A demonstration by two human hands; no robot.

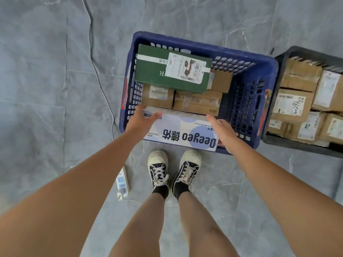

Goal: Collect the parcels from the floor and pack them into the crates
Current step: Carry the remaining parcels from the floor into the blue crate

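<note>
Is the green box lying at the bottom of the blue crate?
No, the green box rests on top of brown cardboard parcels inside the blue crate.

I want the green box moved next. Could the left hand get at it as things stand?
Probably yes. The green box lies on top of the brown parcels in the blue crate, uncovered. The left hand rests on the white box just short of it.
</note>
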